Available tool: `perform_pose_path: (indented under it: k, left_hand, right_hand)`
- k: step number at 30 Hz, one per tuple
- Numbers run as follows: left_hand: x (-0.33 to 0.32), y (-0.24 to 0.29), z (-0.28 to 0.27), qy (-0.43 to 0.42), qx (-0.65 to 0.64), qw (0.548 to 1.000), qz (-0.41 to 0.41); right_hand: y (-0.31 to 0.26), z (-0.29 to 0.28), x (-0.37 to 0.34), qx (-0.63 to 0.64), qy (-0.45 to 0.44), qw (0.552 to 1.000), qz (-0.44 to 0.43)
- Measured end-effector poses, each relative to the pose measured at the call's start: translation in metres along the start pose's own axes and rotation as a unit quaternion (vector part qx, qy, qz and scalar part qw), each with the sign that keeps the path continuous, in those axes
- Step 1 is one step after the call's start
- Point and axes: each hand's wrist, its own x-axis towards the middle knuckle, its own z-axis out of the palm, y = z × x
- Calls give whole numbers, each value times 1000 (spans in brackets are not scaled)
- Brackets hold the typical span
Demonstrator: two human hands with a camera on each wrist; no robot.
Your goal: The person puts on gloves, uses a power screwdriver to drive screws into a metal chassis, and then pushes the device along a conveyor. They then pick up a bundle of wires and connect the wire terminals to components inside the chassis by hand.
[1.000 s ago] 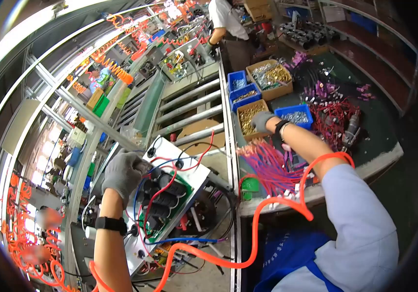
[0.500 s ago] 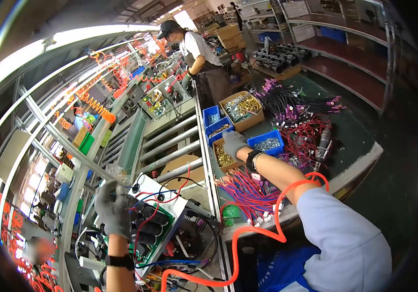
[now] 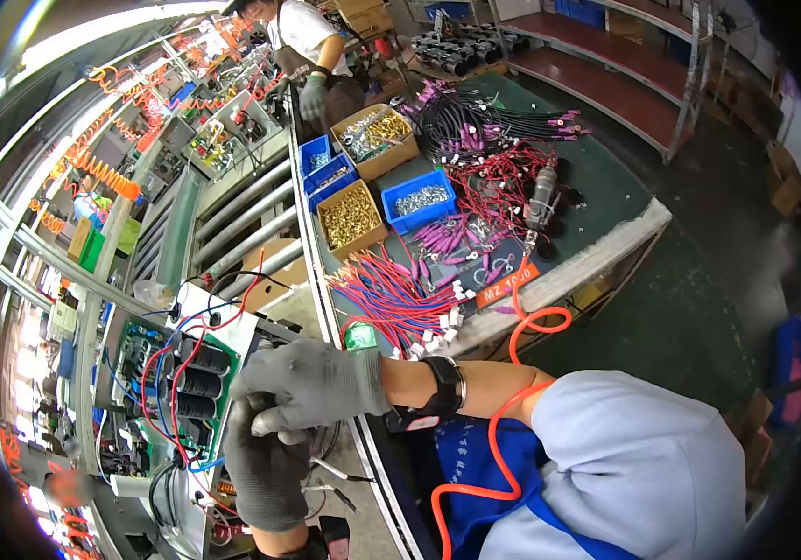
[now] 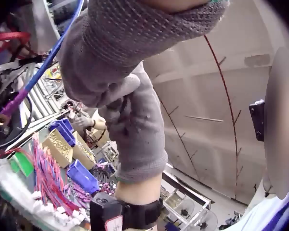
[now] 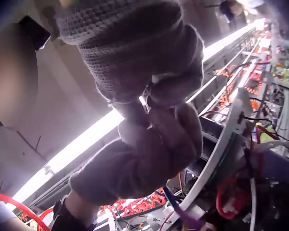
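Observation:
Both hands wear grey knit gloves and meet in front of the person, at the near right side of an open unit. The right hand [image 3: 312, 383] comes in from the right, its fingers bent over the fingers of the left hand [image 3: 265, 471], which points up from below. In the right wrist view, the curled fingers of the right hand [image 5: 139, 53] and left hand [image 5: 139, 163] close against each other. Anything between them is hidden, so I cannot tell what they hold. Beside them, the unit carries black capacitors [image 3: 197, 383] on a green board, with red and blue wires around.
On the right-hand bench stand a cardboard box [image 3: 363, 245] of brass-coloured hardware and a blue bin [image 3: 424, 220] of silver pieces. Red and blue wires [image 3: 386, 289] lie bundled nearby. An orange coiled hose [image 3: 503, 448] crosses before the person. Metal rollers [image 3: 251, 210] run ahead; another person [image 3: 302, 37] stands beyond.
The right hand has left the box of brass-coloured hardware and come back to the left hand. The left hand has moved from over the unit's board to its near right side. The head view has turned right.

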Motion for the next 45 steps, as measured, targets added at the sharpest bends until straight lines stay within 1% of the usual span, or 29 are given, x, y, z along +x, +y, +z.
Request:
perform_pose_path:
  k: [2, 3, 6, 8, 9, 10, 11, 12, 13, 15, 16, 18, 19, 20, 22, 23, 26, 27, 30, 31, 32, 34, 35, 38, 39, 40, 41, 43, 45]
  left_hand:
    - [-10, -13, -10, 115, 115, 985, 58]
    - [-16, -10, -23, 108, 152, 981, 54]
    - [-30, -13, 3, 135, 179, 973, 57]
    - [-31, -7, 30, 101, 211, 972, 10]
    - [-29, -7, 24, 41, 264, 963, -28]
    - [-23, -11, 15, 10, 299, 948, -105]
    - [-21, -27, 25, 80, 358, 916, -162]
    - [-17, -44, 32, 13, 413, 894, -175]
    - [-14, -58, 36, -71, 441, 871, -205]
    - [-10, -81, 31, -148, 408, 850, -298]
    - [-10, -83, 33, -147, 417, 828, -345]
    - [-21, -78, 53, -127, 478, 790, -361]
    - [-29, -84, 48, -178, 448, 840, -248]
    - [-30, -81, 43, -190, 465, 820, -275]
    - [-28, -68, 36, -213, 496, 774, -330]
    - [-26, -61, 39, -279, 537, 760, -235]
    - [-29, -54, 48, -259, 331, 857, -300]
    - [-36, -54, 62, -200, 340, 877, -274]
    - [-34, -49, 64, -231, 338, 886, -216]
    - [-43, -41, 74, -191, 328, 912, -155]
    - [-46, -37, 77, -150, 274, 939, -140]
    - [-45, -25, 75, -120, 297, 946, -47]
    - [-47, -22, 70, -94, 293, 950, -58]
    - [-53, -21, 54, -112, 309, 936, -122]
    - [-56, -23, 50, -108, 317, 931, -145]
    - [-57, -26, 41, -118, 318, 928, -154]
    - [-58, -28, 32, -103, 319, 928, -163]
    - [-58, -33, 13, -96, 320, 927, -171]
    - [-56, -34, 6, -78, 329, 924, -177]
  right_hand:
    - [15, 3, -11, -47, 55, 997, -13]
    - [24, -5, -16, -107, 97, 989, -11]
    - [89, -58, -28, -248, 265, 931, 21]
    - [103, -102, -37, -318, 357, 872, 105]
    - [114, -107, -42, -348, 376, 850, 126]
    - [124, -98, -48, -375, 395, 825, 150]
    - [120, -85, -47, -371, 358, 844, 148]
    - [119, -65, -47, -364, 319, 862, 150]
    - [127, -38, -45, -338, 306, 884, 97]
    - [117, 5, -44, -308, 238, 921, 3]
    - [95, 25, -45, -301, 185, 935, -37]
    - [95, 68, -55, -123, 109, 980, -114]
    - [88, 75, -66, -144, -8, 986, -89]
    - [82, 82, -78, -164, -125, 976, -64]
    - [81, 93, -92, -186, -251, 949, -36]
    - [83, 96, -100, -182, -270, 945, -22]
    - [92, 93, -122, -168, -278, 945, 29]
    - [96, 91, -129, -163, -279, 945, 48]
    - [106, 80, -158, -154, -281, 940, 114]
    - [108, 74, -171, -150, -280, 938, 140]
    - [114, 67, -187, -147, -279, 934, 167]
    - [121, 53, -223, -139, -285, 921, 227]
    - [124, 41, -248, -138, -288, 912, 259]
    - [151, -4, -349, -149, -331, 856, 368]
    - [31, -60, -289, -122, -327, 810, 472]
    - [58, -74, -318, -218, -463, 699, 500]
    - [63, -106, -327, -231, -622, 599, 448]
    - [37, -172, -315, -318, -576, 508, 557]
    - [67, -236, -332, -394, -292, 560, 668]
